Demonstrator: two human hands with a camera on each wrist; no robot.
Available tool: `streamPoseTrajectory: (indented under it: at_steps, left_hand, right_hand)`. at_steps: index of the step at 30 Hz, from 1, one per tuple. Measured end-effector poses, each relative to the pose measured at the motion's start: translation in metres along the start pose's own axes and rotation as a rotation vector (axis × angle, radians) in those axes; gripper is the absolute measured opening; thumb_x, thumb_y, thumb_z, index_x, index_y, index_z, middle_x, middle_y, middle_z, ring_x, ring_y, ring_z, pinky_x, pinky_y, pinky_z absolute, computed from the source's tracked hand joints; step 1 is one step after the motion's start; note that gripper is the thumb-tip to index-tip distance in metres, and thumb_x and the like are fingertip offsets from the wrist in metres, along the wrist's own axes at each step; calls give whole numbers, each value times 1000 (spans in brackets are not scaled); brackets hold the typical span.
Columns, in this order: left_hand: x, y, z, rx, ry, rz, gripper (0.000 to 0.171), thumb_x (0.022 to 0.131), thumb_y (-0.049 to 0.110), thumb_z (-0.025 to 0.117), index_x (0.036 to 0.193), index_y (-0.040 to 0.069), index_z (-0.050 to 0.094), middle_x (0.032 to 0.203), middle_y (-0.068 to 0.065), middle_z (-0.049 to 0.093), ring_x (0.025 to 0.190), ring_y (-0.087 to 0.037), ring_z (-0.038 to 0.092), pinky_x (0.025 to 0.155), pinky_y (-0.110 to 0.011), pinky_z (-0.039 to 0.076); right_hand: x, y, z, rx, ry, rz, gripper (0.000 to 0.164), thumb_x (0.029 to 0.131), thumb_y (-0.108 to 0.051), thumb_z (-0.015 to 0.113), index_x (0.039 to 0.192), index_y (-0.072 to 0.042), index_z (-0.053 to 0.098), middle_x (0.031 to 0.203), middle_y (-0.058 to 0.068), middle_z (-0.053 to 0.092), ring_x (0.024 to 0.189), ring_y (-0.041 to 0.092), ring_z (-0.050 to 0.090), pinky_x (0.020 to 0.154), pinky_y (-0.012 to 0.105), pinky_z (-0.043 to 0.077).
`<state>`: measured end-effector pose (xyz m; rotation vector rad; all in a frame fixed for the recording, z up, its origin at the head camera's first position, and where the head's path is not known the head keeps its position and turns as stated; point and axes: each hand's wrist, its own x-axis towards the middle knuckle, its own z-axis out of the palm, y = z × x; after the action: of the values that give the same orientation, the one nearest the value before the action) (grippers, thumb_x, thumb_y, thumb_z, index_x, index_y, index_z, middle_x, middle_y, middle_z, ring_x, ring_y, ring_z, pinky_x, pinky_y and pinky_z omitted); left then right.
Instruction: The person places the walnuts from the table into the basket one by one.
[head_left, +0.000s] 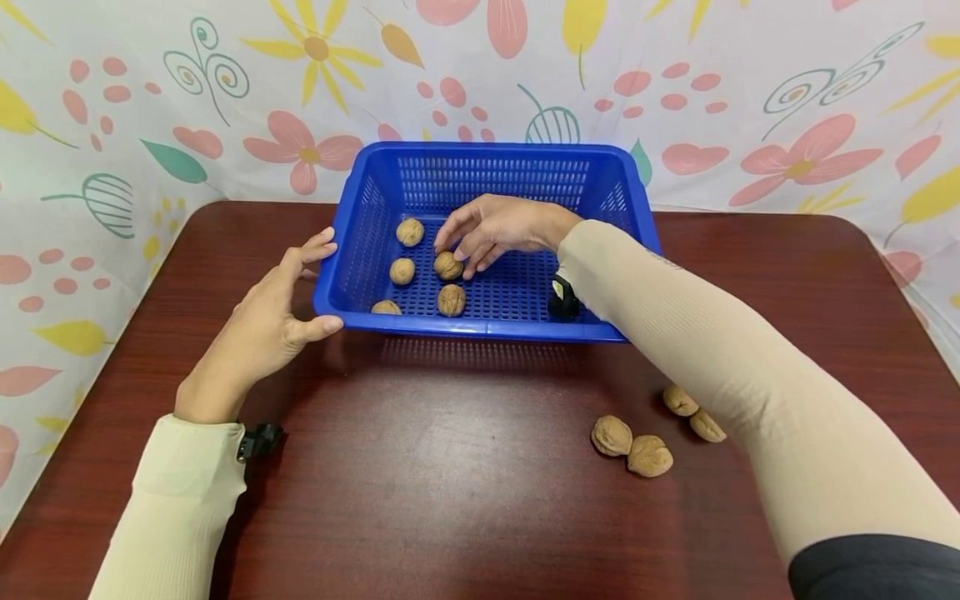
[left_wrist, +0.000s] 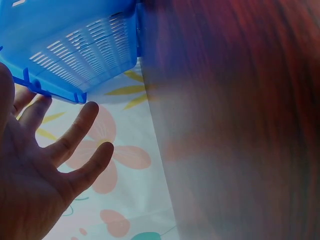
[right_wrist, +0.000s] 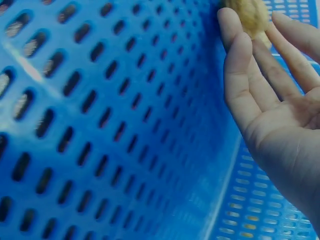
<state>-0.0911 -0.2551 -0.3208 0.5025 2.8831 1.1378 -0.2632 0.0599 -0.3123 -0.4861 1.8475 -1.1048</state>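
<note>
A blue perforated plastic basket (head_left: 487, 327) holds several walnuts. My right hand (head_left: 506, 227) reaches inside it, thumb and fingertips around one walnut (head_left: 448, 266) low over the basket floor. In the right wrist view that walnut (right_wrist: 252, 17) shows between the fingertips. Around it lie a walnut (head_left: 410, 232) at the back, another (head_left: 402, 271) to the left and a third (head_left: 452, 300) nearer me. My left hand (head_left: 262, 321) touches the basket's left end, thumb at the near corner and fingers spread along the side rim. In the left wrist view, two fingers (left_wrist: 75, 132) extend clear of the rim.
On the dark wooden table (head_left: 420, 467), two walnuts (head_left: 630, 446) lie in front of the basket's right end. Two more walnuts (head_left: 693, 412) rest beside my right forearm. A flower-printed cloth (head_left: 480, 75) hangs behind the table.
</note>
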Motion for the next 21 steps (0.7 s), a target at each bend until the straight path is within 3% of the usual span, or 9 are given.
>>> streamPoseTrajectory:
  at_steps: [7, 11, 16, 21]
  left_hand:
    - [0, 0, 0, 4, 0, -3, 86, 93, 50, 76, 162, 18, 34, 172, 0, 32, 131, -41, 55, 102, -71, 42]
    - [2, -1, 2, 3, 2, 9, 85, 93, 47, 76, 161, 17, 34, 173, 3, 30, 131, -40, 55, 102, -69, 42]
    - [4, -2, 2, 8, -1, 20, 87, 93, 50, 76, 162, 19, 33, 173, 6, 29, 130, -38, 55, 100, -66, 43]
    - [6, -1, 2, 2, -3, 4, 86, 94, 38, 79, 163, 21, 32, 172, 3, 32, 131, -39, 55, 97, -66, 44]
  right_hand:
    - [-12, -14, -8, -8, 44, 6, 40, 106, -11, 59, 146, -7, 58, 150, 12, 59, 110, 32, 73, 105, 48, 54]
    - [-30, -23, -18, -11, 79, -11, 43, 106, -14, 60, 149, -7, 55, 153, 12, 56, 115, 34, 72, 108, 50, 52]
    - [-74, -28, -32, -32, 182, -64, 39, 104, -13, 63, 142, -6, 60, 145, 7, 63, 105, 28, 76, 95, 37, 60]
    - [-134, -24, -35, -47, 279, -132, 30, 103, -10, 66, 132, -6, 68, 133, 2, 71, 96, 25, 78, 84, 33, 62]
